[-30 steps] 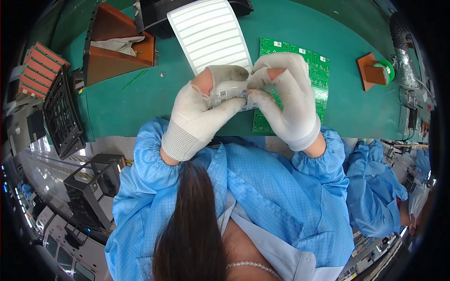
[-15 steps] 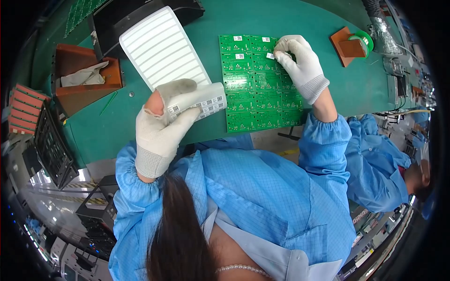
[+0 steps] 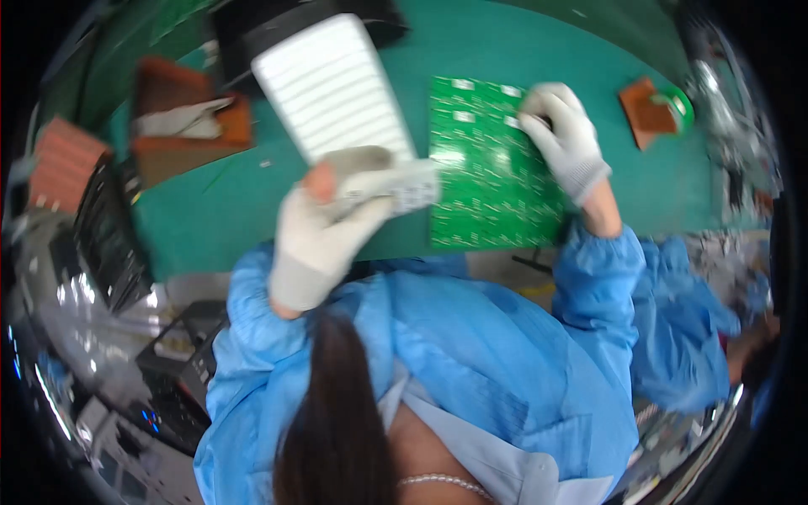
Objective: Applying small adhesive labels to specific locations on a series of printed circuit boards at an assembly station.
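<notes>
My left hand (image 3: 324, 223), in a white glove with a bare fingertip showing, grips a curled sheet of small printed labels (image 3: 415, 189) between thumb and fingers. Its long white striped backing (image 3: 332, 80) stretches away up the bench. To the right lies a green circuit board panel (image 3: 484, 206) with a few small white labels along its far rows. My right hand (image 3: 566, 135), gloved too, is over the panel's far right part, finger and thumb pinched together at the edge of a small white label (image 3: 512, 122). The picture is blurred, so the fingertips' exact contact is unclear.
On the green bench (image 3: 252, 240) at left stands an orange-brown bin (image 3: 181, 156) with a pale glove or cloth (image 3: 181, 122) in it. A black tray (image 3: 244, 34) is behind the backing. Far right sits a brown holder with a green tape roll (image 3: 677, 109). Another person (image 3: 682, 328) works at right.
The whole view has shifted, moving everything rightward in the picture, and has blurred. The label at my right fingertips now lies straighter in line with the others. My left hand keeps the label sheet.
</notes>
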A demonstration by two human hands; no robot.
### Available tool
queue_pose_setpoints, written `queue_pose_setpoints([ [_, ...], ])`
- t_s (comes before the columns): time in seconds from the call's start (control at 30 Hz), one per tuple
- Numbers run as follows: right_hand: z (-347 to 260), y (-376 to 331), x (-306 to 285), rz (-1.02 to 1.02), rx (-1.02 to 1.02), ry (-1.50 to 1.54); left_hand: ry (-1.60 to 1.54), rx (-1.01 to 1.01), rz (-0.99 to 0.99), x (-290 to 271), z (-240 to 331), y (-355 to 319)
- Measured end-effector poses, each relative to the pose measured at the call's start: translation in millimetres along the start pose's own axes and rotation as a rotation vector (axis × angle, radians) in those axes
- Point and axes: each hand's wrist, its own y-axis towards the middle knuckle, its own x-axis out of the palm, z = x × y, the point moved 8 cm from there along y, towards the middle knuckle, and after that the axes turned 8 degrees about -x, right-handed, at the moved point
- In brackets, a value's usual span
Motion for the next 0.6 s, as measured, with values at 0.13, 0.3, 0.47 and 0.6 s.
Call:
queue_pose_setpoints([
  [0.13,-20,-2,-11,0.009,-0.017,-0.167,-0.108,0.157,-0.189,13,16,-3],
  [0.3,-6,-10,-9,0.115,-0.003,-0.305,0.293,0.350,-0.267,9,26,-23],
  [0.47,-3,-24,-39,0.311,0.195,-0.047,0.400,0.545,-0.241,-56,45,-90],
  [0.6,-64,-2,-54,0.260,0.065,0.086,-0.084,0.523,1.088,-241,18,-199],
])
